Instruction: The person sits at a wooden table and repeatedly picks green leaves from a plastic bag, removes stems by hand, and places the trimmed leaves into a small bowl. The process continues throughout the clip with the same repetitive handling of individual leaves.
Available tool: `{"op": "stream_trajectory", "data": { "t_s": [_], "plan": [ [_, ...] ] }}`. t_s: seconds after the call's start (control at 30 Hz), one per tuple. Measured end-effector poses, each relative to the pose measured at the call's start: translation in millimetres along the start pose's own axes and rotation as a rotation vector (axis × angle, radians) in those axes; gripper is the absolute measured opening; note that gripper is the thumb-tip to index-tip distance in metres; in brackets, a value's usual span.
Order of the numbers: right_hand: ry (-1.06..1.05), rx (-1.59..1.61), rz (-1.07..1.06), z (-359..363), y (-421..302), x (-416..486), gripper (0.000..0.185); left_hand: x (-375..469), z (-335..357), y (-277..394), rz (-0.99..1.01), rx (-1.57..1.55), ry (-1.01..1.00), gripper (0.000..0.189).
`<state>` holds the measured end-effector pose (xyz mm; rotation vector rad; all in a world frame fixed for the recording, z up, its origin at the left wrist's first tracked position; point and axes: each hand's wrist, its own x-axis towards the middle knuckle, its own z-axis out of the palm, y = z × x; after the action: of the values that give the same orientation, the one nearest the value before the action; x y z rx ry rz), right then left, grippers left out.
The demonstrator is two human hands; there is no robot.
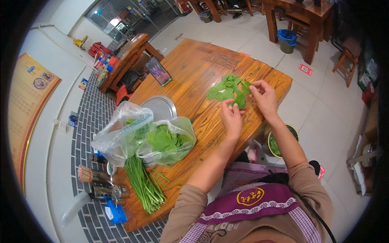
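Observation:
My left hand (232, 118) pinches a broad green leaf (239, 100) between thumb and fingers, just above the wooden table (194, 73). My right hand (265, 96) grips another green leaf (245, 88) close by; whether the two leaves share a stem I cannot tell. Just beyond my fingers, a loose pile of leafy greens (225, 88) lies on the tabletop. To the left, an open clear plastic bag (187, 142) holds more round green leaves (164, 138). A second plastic bag (114, 133), bearing writing, leans beside it, with some greens inside.
A round metal tray (165, 104) lies partly under the bags. Long green stalks (144, 185) rest near seasoning jars (120, 191) and a blue tissue pack (116, 212). A phone (158, 71) stands propped on the table. Below my right forearm is a bin (275, 147) containing greens.

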<state>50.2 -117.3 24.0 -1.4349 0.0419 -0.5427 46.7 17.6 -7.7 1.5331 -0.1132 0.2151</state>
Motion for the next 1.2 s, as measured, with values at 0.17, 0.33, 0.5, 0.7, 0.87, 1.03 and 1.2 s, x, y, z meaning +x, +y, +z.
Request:
{"op": "stream_trajectory", "data": {
  "t_s": [0.17,0.33,0.5,0.7,0.87,1.03,1.2],
  "plan": [
    [-0.005,-0.518,-0.72,12.9,-13.2,-25.7,0.012,-1.9,0.7,4.5,-0.014,-0.065,0.019,0.017],
    [-0.123,-0.63,-0.807,10.9,-6.6,-28.9,0.016,1.5,-1.5,1.7,-0.042,-0.267,0.04,0.017],
    [-0.201,-0.601,-0.804,3.9,-4.2,-34.7,0.015,1.1,1.4,-2.1,-0.003,-0.265,0.048,0.018],
    [-0.074,-0.456,-0.354,-2.1,-5.4,5.9,0.02,2.4,2.3,-8.4,0.052,0.057,-0.021,0.015],
    [-0.383,-0.889,-0.582,10.9,11.0,67.9,0.02,-1.9,2.1,-4.4,0.04,0.141,-0.049,0.013],
    [-0.433,-1.011,-0.576,21.5,20.5,80.3,0.019,-3.0,2.3,2.0,0.064,0.146,-0.058,0.013],
    [-0.445,-0.77,-0.455,8.5,12.5,78.6,0.019,-1.0,-1.3,-0.5,-0.002,0.272,-0.104,0.016]
  ]
}}
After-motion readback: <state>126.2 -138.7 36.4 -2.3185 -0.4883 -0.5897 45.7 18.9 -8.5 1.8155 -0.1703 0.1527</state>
